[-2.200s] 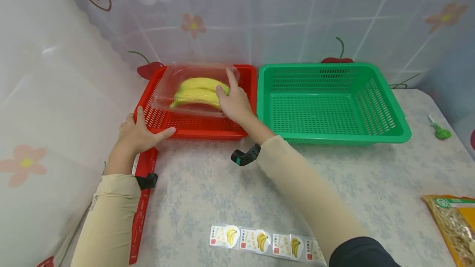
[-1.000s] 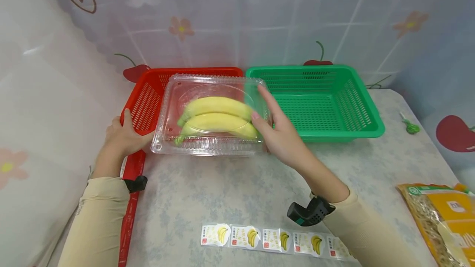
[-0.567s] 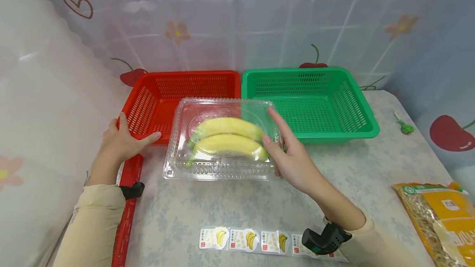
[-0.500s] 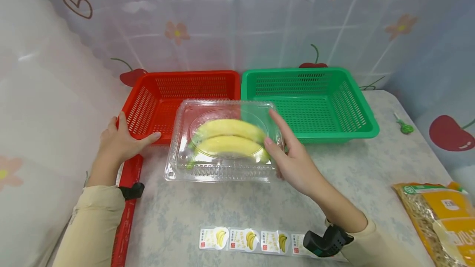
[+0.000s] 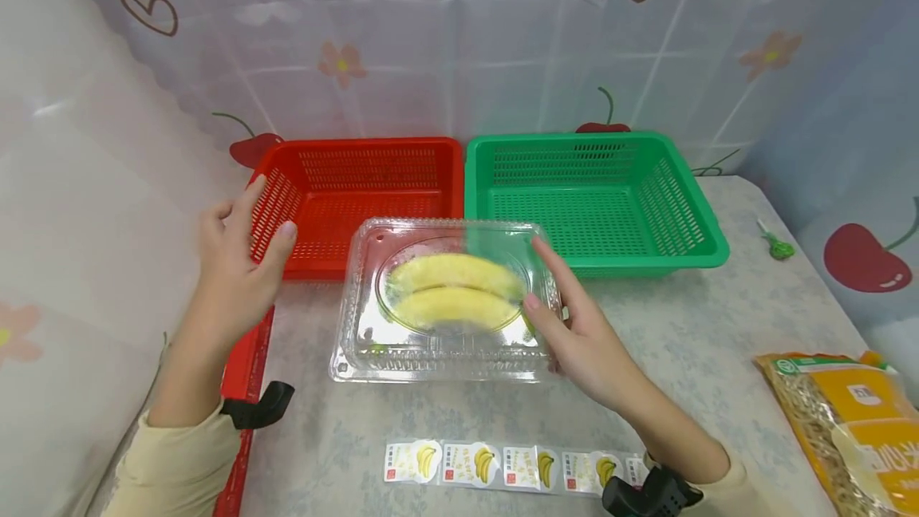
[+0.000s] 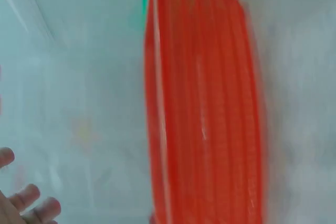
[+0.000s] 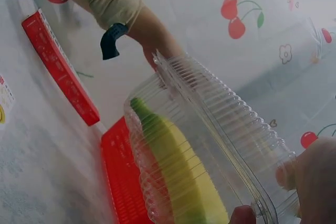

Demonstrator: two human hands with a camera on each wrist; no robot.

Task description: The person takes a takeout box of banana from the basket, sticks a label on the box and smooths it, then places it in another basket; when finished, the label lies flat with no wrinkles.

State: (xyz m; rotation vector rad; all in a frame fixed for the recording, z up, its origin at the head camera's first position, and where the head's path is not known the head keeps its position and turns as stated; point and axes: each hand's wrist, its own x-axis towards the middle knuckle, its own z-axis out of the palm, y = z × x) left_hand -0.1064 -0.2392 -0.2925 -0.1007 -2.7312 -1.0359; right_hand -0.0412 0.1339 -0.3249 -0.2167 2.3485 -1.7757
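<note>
A clear plastic clamshell box (image 5: 438,357) with bananas (image 5: 452,308) inside is held in front of the baskets in the head view. My right hand (image 5: 585,341) grips its right side, thumb on the lid; the fingers beneath are mostly hidden. In the right wrist view the box (image 7: 210,124) tilts, and a banana (image 7: 184,166) shows through its ribbed wall. My left hand (image 5: 233,270) hovers by the left rim of the red basket (image 5: 373,262), fingers spread and holding nothing. The left wrist view is blurred, with fingertips (image 6: 44,211) apart from the red basket (image 6: 210,103).
A green basket (image 5: 596,266) stands right of the red one. A strip of banana stickers (image 5: 495,465) lies at the front of the table (image 5: 345,421). A long red box (image 5: 247,365) lies at left. An orange food bag (image 5: 847,421) and a small green item (image 5: 778,247) are at right.
My right hand has lifted the box of bananas out of the red basket and brought it toward me and to the right. My left hand has let go of the basket's rim and risen.
</note>
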